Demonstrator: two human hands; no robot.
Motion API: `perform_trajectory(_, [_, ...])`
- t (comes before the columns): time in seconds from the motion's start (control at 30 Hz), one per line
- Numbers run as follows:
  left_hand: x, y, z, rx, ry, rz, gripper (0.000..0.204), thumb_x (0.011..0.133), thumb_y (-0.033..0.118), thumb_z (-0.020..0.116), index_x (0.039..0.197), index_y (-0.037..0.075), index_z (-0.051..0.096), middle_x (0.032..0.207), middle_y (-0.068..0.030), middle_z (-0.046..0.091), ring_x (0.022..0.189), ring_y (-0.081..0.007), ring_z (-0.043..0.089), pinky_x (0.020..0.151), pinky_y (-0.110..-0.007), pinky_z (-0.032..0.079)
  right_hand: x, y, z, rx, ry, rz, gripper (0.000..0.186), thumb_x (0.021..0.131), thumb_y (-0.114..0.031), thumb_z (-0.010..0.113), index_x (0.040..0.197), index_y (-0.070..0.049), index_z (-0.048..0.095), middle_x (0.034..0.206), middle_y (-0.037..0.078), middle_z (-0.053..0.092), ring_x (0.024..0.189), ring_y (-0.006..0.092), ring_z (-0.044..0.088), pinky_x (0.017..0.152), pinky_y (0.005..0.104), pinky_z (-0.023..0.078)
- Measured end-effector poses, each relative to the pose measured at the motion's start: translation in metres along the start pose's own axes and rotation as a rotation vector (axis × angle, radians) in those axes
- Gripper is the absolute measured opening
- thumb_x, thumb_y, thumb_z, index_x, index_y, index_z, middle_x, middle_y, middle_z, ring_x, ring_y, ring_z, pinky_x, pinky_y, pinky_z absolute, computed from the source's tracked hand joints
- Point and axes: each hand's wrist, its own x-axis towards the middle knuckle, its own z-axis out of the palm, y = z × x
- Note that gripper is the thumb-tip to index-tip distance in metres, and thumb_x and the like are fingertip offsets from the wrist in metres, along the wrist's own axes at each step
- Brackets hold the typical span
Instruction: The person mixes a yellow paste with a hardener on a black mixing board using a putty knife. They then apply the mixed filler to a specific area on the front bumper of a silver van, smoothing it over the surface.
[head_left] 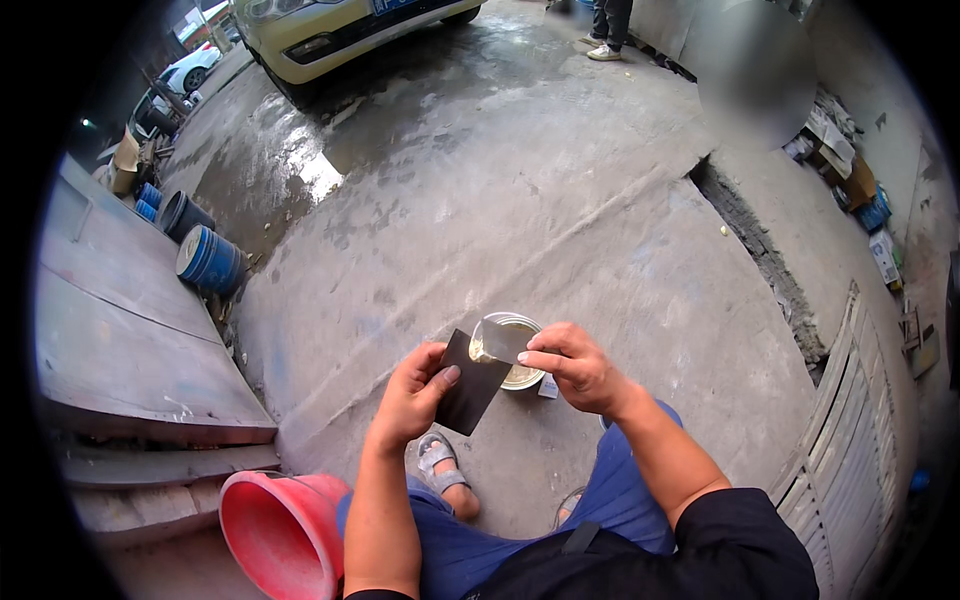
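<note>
My left hand (413, 393) grips a dark flat rectangular plate (472, 392) by its left edge, thumb on top. In my right hand (577, 366), pinched between thumb and fingers, is a thin grey putty scraper (507, 341). Its blade meets the plate's upper right part, where a small pale yellowish smear of paste (477, 349) shows. Below the scraper, an open round can (524, 377) with pale contents stands on the ground, partly hidden by the scraper and plate. A small white-and-blue box or label (548, 387) is beside the can.
A red bucket (275, 535) stands by my left leg. Blue drums (212, 260) line the left side beside a pale metal panel (130, 310). A car (340, 40) is parked ahead on wet concrete. At right are a broken floor channel (760, 260), a slatted panel (845, 440) and a person's legs (608, 25) farther off.
</note>
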Motion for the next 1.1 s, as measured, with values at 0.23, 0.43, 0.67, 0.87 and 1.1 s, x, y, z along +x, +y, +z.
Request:
perform_trajectory(0.23, [-0.001,0.007,0.008,-0.055,0.077,0.136,0.023,0.091,0.002,0.054,0.114,0.002,0.051,0.106,-0.0056,0.062,0.097,-0.0113,0.057,0.087,-0.026,0.044,-0.005,0.008,-0.011,-0.115,-0.042,-0.006,0.034,0.078,0.005,0.057,0.108,-0.009,0.061,0.105,0.010,0.058,0.098,0.0260,0.057,0.087,0.0341,0.047])
perform_trajectory(0.43, [0.000,0.014,0.015,-0.059,0.243,0.359,0.023,0.094,0.005,0.052,0.118,0.004,0.050,0.109,-0.0073,0.062,0.097,-0.0118,0.057,0.088,-0.026,0.044,-0.020,0.003,-0.018,0.783,0.443,0.631,0.030,0.090,-0.003,0.055,0.118,-0.003,0.047,0.107,0.007,0.059,0.098,0.0113,0.056,0.087,0.0272,0.047])
perform_trajectory(0.67, [-0.007,0.022,0.035,-0.291,0.193,0.401,0.030,0.096,0.002,0.046,0.125,0.003,0.047,0.114,-0.0103,0.061,0.105,-0.0160,0.057,0.093,-0.030,0.043,-0.012,-0.025,0.001,1.081,0.235,0.646,0.038,0.089,-0.004,0.057,0.124,-0.001,0.043,0.119,0.010,0.055,0.109,0.0152,0.053,0.096,0.0315,0.042])
perform_trajectory(0.87, [-0.010,0.026,0.041,-0.243,0.040,0.385,0.038,0.092,-0.005,0.048,0.129,0.003,0.046,0.123,-0.0096,0.056,0.113,-0.0176,0.053,0.098,-0.032,0.041,0.002,-0.027,0.011,1.010,0.229,0.644,0.038,0.090,-0.005,0.057,0.124,0.001,0.042,0.121,0.011,0.053,0.113,0.0168,0.051,0.099,0.0335,0.040])
perform_trajectory(1.1, [-0.007,0.015,0.036,0.345,0.003,0.401,0.034,0.088,-0.007,0.048,0.120,0.002,0.055,0.112,-0.0110,0.059,0.108,-0.0209,0.056,0.092,-0.030,0.044,0.017,-0.031,-0.007,1.005,0.263,0.510,0.034,0.088,-0.001,0.058,0.120,-0.001,0.046,0.114,0.009,0.060,0.104,0.0161,0.058,0.092,0.0315,0.046])
